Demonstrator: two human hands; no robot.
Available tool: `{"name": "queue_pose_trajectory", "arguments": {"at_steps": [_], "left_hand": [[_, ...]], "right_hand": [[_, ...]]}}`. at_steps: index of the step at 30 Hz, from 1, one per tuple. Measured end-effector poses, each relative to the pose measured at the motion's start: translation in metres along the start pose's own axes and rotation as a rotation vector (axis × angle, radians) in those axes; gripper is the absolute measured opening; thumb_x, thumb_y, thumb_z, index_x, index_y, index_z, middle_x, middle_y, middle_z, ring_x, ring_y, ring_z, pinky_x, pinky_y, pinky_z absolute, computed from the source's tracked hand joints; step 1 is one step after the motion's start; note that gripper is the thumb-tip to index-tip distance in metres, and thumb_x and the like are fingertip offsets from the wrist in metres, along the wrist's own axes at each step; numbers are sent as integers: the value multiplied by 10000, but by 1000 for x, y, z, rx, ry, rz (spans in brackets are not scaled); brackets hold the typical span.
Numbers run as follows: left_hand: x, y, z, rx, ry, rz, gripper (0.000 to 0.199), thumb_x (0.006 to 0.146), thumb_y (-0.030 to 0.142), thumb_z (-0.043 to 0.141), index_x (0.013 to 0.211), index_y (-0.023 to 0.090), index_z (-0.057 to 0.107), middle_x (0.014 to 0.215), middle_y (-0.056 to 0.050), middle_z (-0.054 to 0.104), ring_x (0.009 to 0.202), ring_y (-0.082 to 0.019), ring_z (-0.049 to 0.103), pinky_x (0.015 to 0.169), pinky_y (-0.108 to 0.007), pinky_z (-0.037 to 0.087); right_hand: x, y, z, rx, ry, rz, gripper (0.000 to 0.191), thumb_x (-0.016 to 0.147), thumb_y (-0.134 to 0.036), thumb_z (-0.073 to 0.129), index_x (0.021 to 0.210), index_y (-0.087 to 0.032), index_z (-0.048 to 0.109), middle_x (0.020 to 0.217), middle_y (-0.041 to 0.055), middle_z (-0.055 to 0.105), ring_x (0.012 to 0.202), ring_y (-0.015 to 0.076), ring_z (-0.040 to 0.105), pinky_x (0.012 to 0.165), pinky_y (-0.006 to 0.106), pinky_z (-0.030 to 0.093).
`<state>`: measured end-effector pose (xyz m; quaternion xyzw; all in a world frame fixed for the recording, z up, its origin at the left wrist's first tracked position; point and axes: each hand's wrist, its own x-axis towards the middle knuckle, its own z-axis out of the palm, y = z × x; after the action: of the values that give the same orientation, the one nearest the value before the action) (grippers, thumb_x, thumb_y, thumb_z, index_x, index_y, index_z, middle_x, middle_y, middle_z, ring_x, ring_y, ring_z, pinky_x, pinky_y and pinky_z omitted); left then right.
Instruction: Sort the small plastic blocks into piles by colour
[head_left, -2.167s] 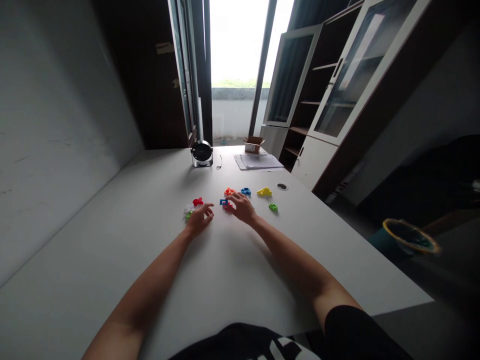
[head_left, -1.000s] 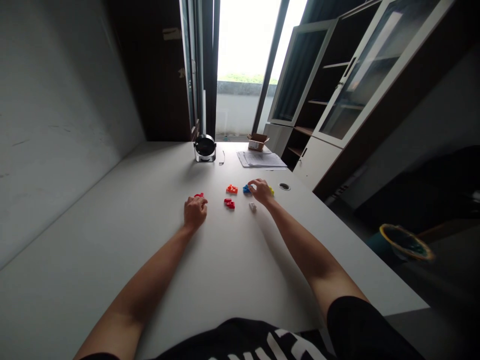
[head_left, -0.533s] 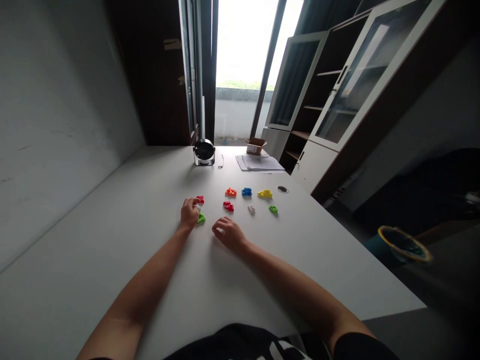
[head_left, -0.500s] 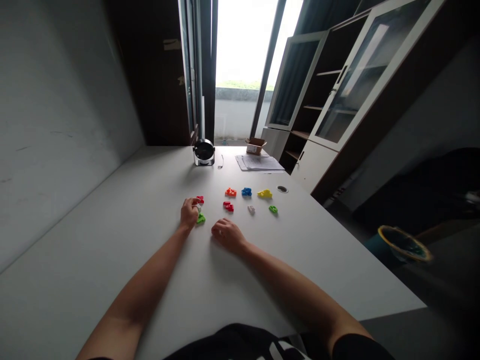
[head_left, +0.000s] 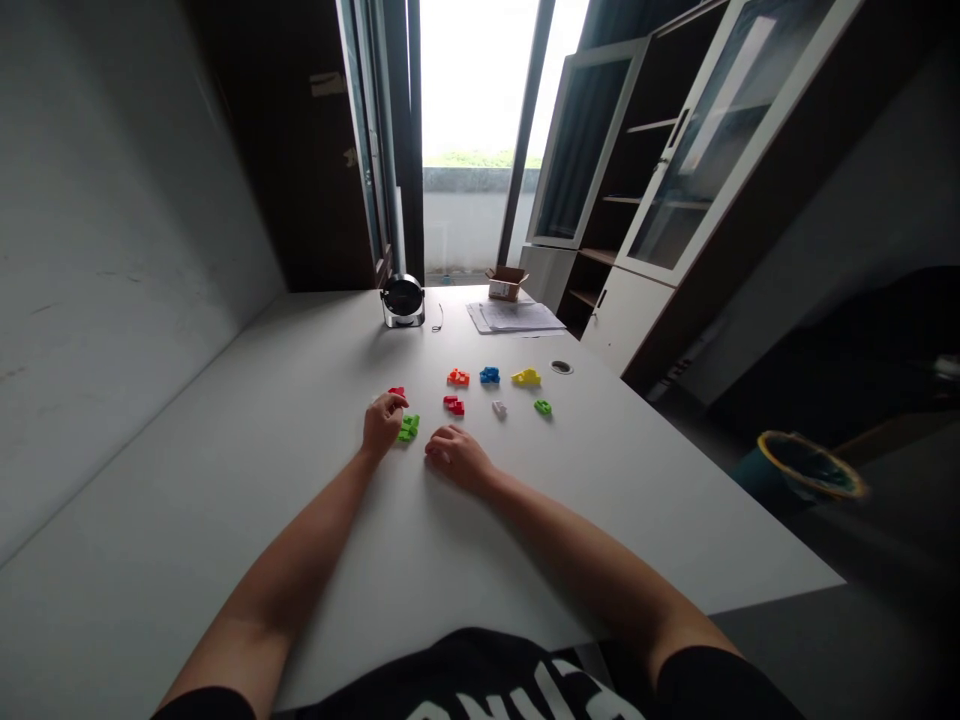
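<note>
1. Clock positions here run from the named hand, with twelve towards the window.
2. The left hand point(head_left: 383, 425) reaches over the white table point(head_left: 435, 560), fingers bent; I can't tell whether they are closed on anything.
3. At its one o'clock, by the fingertips, a red piece point(head_left: 397, 392) shows partly; at three o'clock, just beside the hand, lie bright green pieces point(head_left: 409, 428).
4. The right hand point(head_left: 459, 458) is low over the table, fingers loosely curled; their undersides are hidden, so I can't tell what the grip is doing.
5. From it, the near row holds another red block point(head_left: 454, 405) at twelve, a white piece point(head_left: 499, 408) at one and a small green piece point(head_left: 543, 407) at two.
6. Behind, an orange piece point(head_left: 458, 377) sits at twelve, a blue piece point(head_left: 490, 375) between twelve and one, a yellow piece point(head_left: 526, 377) at one.
</note>
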<state>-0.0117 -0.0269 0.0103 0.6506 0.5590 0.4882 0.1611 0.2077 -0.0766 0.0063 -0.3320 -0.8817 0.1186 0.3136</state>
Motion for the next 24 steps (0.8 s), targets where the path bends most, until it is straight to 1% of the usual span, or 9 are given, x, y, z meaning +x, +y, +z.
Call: {"name": "queue_pose_trajectory", "arguments": {"at_steps": [3,6,9,12,15,20,24], "left_hand": [[-4,11,-1,161,-58,90,171,818,166,512,846,215,674,853,-42,672,766,-193,613,797,-335,484],[-8,18,2,311,-154,151,132,829,238,588,910,221,691,864,-55,666,816,-228,622,799,-352,466],[-11,20,4,398,-214,199,240,819,312,664,1042,228,697,944,-79,675,883,-266,631,843,-387,460],[-12,18,3,398,-290,277,338,807,315,702,1137,242,687,1048,-85,669,956,-276,632,908,-410,463],[-12,13,1,357,-363,333,360,816,268,693,1176,251,676,1094,-76,654,991,-260,632,918,-393,484],[-9,9,1,333,-365,333,367,823,203,666,1188,246,670,1094,-72,661,964,-239,634,874,-369,503],[-9,9,2,312,-384,367,280,841,186,640,1110,245,693,991,-50,681,930,-222,629,854,-351,495]], "right_hand": [[0,1,2,-18,11,9,121,893,-163,663,938,-252,731,988,44,700,932,202,613,852,331,502],[-1,3,2,-28,35,45,111,883,-152,671,905,-242,731,962,42,699,892,195,609,835,321,489],[-2,5,0,-36,62,108,115,890,-144,658,868,-230,730,909,42,692,860,189,602,797,301,477],[-1,7,-4,-34,81,204,118,908,-153,639,867,-214,732,870,42,683,842,179,602,773,277,463],[1,6,-7,-22,92,278,100,905,-163,645,880,-206,732,863,37,685,828,171,604,765,263,450],[2,4,-8,7,115,290,120,899,-148,630,860,-209,726,853,28,693,806,164,601,754,257,433],[2,3,-9,2,117,312,119,897,-159,628,846,-208,724,844,29,698,797,167,597,756,263,425]]}}
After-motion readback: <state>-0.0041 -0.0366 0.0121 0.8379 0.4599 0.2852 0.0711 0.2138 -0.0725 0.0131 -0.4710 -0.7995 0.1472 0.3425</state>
